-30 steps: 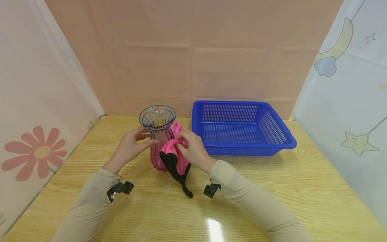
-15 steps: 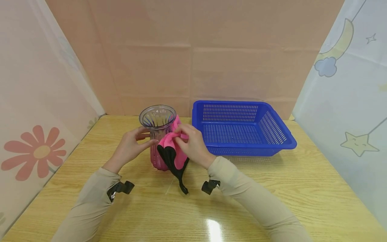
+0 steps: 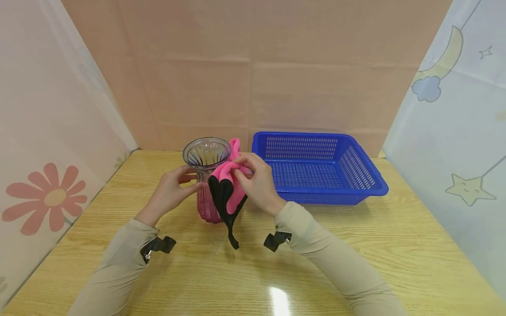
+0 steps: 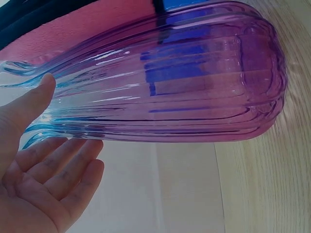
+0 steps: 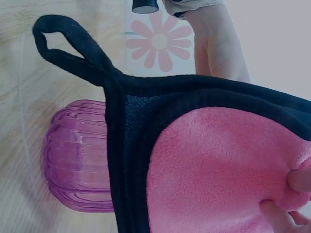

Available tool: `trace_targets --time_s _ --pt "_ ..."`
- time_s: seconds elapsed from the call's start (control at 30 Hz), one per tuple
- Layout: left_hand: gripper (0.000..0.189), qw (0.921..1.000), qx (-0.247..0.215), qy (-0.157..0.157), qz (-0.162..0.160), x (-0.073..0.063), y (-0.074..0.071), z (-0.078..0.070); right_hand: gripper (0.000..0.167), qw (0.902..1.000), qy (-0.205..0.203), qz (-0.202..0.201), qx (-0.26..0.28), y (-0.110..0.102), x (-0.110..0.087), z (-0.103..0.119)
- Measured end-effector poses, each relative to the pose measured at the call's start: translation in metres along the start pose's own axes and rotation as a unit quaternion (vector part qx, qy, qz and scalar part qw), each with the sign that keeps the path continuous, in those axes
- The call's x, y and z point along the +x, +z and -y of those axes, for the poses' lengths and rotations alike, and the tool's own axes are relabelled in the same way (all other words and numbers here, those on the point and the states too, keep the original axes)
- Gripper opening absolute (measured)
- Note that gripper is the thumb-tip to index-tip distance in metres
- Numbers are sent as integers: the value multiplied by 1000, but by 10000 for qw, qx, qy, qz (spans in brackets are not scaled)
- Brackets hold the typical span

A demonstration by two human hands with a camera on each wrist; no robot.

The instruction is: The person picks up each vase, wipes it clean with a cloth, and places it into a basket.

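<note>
A ribbed glass vase (image 3: 205,206), purple-pink below and bluish at the flared rim, stands upright on the table. My left hand (image 3: 168,193) holds it from the left just under the rim; the left wrist view shows the thumb on one side of the neck and the fingers (image 4: 73,167) on the other. With thumb and fingers, my right hand (image 3: 258,182) pinches a pink cleaning cloth (image 3: 236,197) that has black edging and a black hanging loop (image 5: 68,48). The cloth drapes against the vase's right side, covering part of it, and its loop dangles below.
A blue plastic basket (image 3: 308,193) with slotted walls stands at the back right, close to my right hand. The wooden table (image 3: 221,281) meets a peach backdrop behind and patterned side panels. A thin pale strand (image 3: 222,245) lies before the vase.
My right hand has moved up along the vase's right side, carrying the cloth; its top fold now rises near rim height and its loop hangs higher. My left hand and the vase have stayed put.
</note>
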State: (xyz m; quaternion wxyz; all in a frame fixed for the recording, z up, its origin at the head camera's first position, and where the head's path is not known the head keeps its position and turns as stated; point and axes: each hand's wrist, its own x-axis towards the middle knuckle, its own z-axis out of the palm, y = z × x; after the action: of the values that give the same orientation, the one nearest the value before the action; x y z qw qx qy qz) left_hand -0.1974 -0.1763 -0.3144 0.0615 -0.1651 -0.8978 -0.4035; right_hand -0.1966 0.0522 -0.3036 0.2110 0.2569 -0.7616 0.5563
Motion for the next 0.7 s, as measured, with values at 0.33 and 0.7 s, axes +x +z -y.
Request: trace_targets --time_s 0.33,0.7 --pt "58 10000 -6 -73 -11 -2 -1 -2 14 10000 -6 -26 65 0 0 2" --pt "53 10000 51 -63 -20 -1 0 -4 12 9996 76 217 -137 7 -3 -4"
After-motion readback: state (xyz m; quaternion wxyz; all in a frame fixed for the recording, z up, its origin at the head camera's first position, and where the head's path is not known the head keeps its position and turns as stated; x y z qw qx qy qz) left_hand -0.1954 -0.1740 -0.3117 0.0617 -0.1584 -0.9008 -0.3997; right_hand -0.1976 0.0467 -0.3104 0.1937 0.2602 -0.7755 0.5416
